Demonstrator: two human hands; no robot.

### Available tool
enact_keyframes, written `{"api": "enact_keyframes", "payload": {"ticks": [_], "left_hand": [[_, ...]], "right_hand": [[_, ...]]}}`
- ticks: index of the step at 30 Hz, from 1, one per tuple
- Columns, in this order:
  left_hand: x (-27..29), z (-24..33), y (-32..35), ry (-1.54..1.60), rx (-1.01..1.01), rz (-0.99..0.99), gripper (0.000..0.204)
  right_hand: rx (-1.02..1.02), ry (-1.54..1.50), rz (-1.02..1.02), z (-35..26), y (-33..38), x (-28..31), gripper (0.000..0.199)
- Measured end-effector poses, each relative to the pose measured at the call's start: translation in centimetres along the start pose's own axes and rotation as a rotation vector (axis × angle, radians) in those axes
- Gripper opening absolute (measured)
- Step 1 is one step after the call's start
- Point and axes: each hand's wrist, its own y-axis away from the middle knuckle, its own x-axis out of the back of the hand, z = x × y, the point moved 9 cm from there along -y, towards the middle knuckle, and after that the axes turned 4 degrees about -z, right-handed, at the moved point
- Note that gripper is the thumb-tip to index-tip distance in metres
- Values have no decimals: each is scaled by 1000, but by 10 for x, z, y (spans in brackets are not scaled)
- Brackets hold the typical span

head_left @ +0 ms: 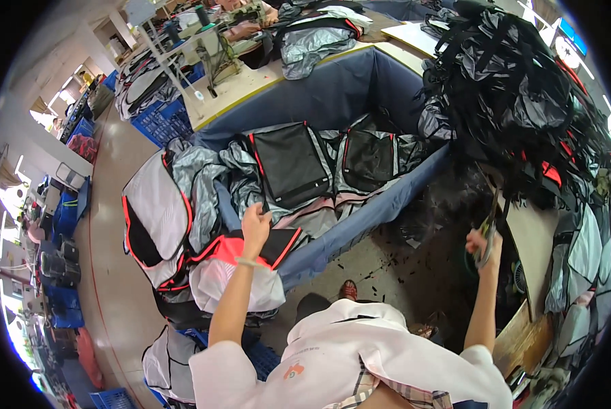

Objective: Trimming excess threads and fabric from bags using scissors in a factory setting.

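My right hand (483, 245) grips a pair of scissors (489, 217) by the handles, its long blades pointing up and away over the gap beside the wooden table. My left hand (255, 226) is raised at the near left end of a blue cloth-lined trough, fingers curled together; what they hold, if anything, is too small to make out. Just beneath it lies a black fabric piece with red edging (278, 247), next to a white sheer bundle (237, 283). Black mesh-fronted bag panels with silver fabric (292, 163) lie in the trough beyond my left hand.
A tall heap of black and silver bags with straps (503, 75) covers the right-hand table. Grey and red-edged bags (155, 211) hang over the trough's left end. Across the trough's blue cloth wall (305, 102) stands a sewing table (240, 88). Black scraps litter the floor (367, 262).
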Motion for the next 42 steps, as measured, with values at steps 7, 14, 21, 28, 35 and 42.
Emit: {"api": "enact_keyframes", "payload": {"ticks": [7, 14, 21, 28, 35, 42], "left_hand": [[-76, -48, -157, -416, 185, -143, 35], [-154, -99, -328, -670, 94, -187, 30], [-280, -153, -446, -803, -69, -249, 17], [-334, -232, -469, -1058, -162, -776, 22], [-290, -118, -392, -910, -343, -1012, 21], [-130, 47, -311, -637, -359, -808, 22]], "right_hand": [[-336, -36, 441, 125, 12, 73, 24], [-529, 311, 643, 198, 81, 119, 6], [-747, 710, 771, 106, 102, 96, 38], [-754, 865, 870, 92, 94, 119, 18], [-680, 766, 945, 122, 133, 125, 20], [-642, 404, 744, 186, 79, 111, 18]]}}
